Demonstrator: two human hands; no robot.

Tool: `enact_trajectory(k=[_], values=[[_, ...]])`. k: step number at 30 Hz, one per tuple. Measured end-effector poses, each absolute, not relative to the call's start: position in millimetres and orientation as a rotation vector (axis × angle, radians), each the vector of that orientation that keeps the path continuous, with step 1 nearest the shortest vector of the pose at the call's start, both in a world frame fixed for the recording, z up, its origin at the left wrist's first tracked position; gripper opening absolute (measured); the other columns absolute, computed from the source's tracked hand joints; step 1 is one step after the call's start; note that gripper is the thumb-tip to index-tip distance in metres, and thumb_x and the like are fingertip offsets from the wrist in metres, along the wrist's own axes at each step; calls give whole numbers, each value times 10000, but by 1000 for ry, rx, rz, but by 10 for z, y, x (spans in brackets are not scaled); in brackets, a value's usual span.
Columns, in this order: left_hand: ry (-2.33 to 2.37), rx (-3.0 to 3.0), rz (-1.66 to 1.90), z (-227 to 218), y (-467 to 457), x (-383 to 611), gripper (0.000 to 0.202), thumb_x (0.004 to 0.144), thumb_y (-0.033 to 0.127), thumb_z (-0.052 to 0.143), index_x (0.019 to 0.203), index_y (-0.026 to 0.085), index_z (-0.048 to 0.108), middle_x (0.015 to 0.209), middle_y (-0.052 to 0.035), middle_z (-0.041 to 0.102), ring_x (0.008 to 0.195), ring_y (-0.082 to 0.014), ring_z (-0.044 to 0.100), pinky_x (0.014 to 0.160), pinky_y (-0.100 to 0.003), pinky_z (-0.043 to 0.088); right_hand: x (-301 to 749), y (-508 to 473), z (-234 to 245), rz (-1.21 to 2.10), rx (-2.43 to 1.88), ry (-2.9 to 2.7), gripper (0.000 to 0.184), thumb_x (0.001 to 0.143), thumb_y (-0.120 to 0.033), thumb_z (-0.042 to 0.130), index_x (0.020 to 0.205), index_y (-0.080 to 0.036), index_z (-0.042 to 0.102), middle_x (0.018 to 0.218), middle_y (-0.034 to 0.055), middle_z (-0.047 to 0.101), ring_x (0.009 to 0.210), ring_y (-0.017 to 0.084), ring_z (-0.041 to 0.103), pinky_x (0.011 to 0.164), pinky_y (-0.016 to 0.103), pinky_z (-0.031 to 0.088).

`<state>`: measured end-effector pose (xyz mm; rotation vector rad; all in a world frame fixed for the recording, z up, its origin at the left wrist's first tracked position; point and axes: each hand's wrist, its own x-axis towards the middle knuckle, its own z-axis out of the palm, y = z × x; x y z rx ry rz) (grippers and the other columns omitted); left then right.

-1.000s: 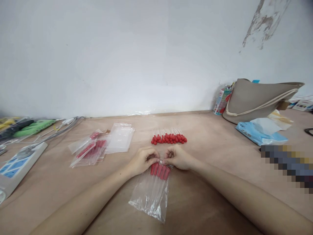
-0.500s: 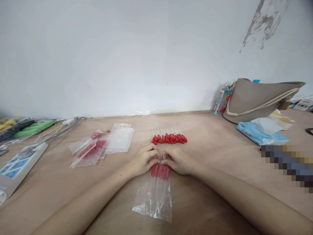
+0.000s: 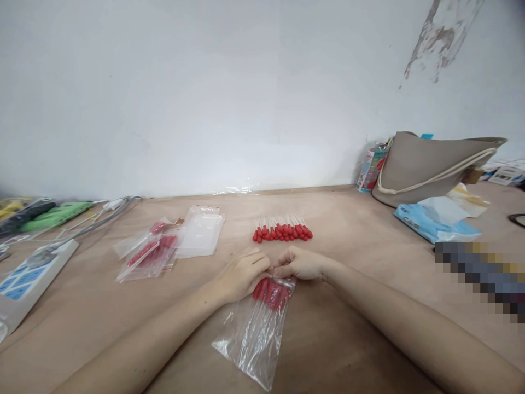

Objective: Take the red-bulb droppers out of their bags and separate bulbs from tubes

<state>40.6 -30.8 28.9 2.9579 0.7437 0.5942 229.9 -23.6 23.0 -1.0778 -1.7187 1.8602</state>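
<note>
Between my hands lies a clear plastic bag [image 3: 262, 339] holding several red-tipped clear droppers or tubes [image 3: 271, 294], their red ends toward the bag's top edge. My left hand [image 3: 249, 273] pinches that top edge from the left. From the right, my right hand [image 3: 301, 264] pinches the same edge between thumb and fingers. The fingertips of both hands nearly meet there. Just beyond them, a row of loose red-tipped pieces [image 3: 283, 232] with thin clear stems lies on the table, red ends toward me.
On the left are filled bags with red tips [image 3: 153, 254], flat clear bags [image 3: 200, 232] and a white power strip [image 3: 36, 284] with cables. A grey bag [image 3: 430, 167], a bottle [image 3: 370, 169] and a blue tissue pack [image 3: 435, 221] stand or lie on the right.
The bag has tilted, its lower end swinging down and left, and its top edge now shows at the right. My left hand has turned over slightly; both hands still pinch the edge.
</note>
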Motion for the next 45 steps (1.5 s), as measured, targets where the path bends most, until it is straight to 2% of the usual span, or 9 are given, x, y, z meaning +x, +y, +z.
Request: enact_trajectory(k=[9, 12, 16, 21, 25, 29, 32, 37, 45], values=[[712, 3174, 639, 301, -379, 446, 266, 886, 129, 332, 790, 158, 579, 732, -51, 531, 717, -161, 430, 663, -282, 348, 2235, -248, 184, 1446, -1310, -1850, 193, 622, -208, 587, 481, -146, 469, 397, -77, 387, 378, 28, 282, 357, 185, 167], [708, 3097, 613, 407, -434, 429, 251, 874, 122, 332, 828, 164, 576, 778, -50, 544, 743, -158, 439, 688, -278, 362, 2193, -257, 161, 1342, -1414, -1731, 179, 634, -156, 544, 480, -155, 454, 387, -66, 416, 352, 38, 339, 335, 176, 225], [737, 2871, 564, 609, -472, 361, 204, 866, 146, 348, 835, 175, 548, 920, -54, 520, 876, -157, 466, 769, -266, 397, 2190, -250, 184, 1383, -1463, -1595, 56, 672, -120, 488, 668, -174, 475, 425, -56, 506, 367, 87, 482, 359, 184, 373], [877, 2615, 543, 564, -557, 313, 171, 868, 241, 405, 989, 197, 518, 1227, -87, 397, 1151, -208, 388, 939, -347, 363, 2267, -223, 192, 1367, -1452, -1615, 161, 653, -48, 433, 730, -184, 472, 362, -85, 451, 308, 84, 445, 329, 177, 364], [1054, 2530, 594, 291, -702, 306, 647, 755, 377, 584, 1298, 212, 275, 1333, -131, 309, 1205, -272, 345, 961, -427, 353, 2364, -178, 127, 1194, -1478, -1654, 134, 632, -73, 484, 720, -166, 523, 400, -89, 436, 313, 52, 393, 341, 167, 319], [1141, 2439, 656, 146, -754, 245, 568, 785, 301, 543, 1283, 206, 287, 1258, -117, 447, 1138, -251, 439, 937, -421, 383, 2459, -145, 98, 921, -1348, -1911, 84, 607, -125, 560, 680, -152, 590, 451, -70, 452, 406, 43, 387, 390, 160, 273], [1138, 2339, 667, 147, -703, 188, 502, 791, 270, 531, 1248, 202, 335, 1199, -95, 515, 1098, -231, 484, 919, -402, 405, 2496, -151, 118, 961, -1254, -2094, 127, 629, -161, 568, 729, -150, 645, 526, -37, 531, 461, 55, 425, 423, 165, 294], [1046, 2287, 665, 178, -621, 143, 522, 796, 245, 526, 1275, 217, 319, 1234, -81, 493, 1129, -207, 464, 957, -372, 381, 2486, -191, 155, 1127, -1287, -2059, 228, 634, -104, 535, 846, -131, 613, 651, -5, 608, 555, 89, 521, 483, 175, 372], [959, 2259, 692, 171, -598, 132, 524, 774, 257, 566, 1258, 219, 371, 1250, -78, 491, 1129, -219, 474, 946, -359, 398, 2417, -246, 290, 1321, -1040, -2085, 136, 697, -159, 510, 791, -137, 607, 704, 2, 608, 624, 105, 535, 567, 208, 408]])
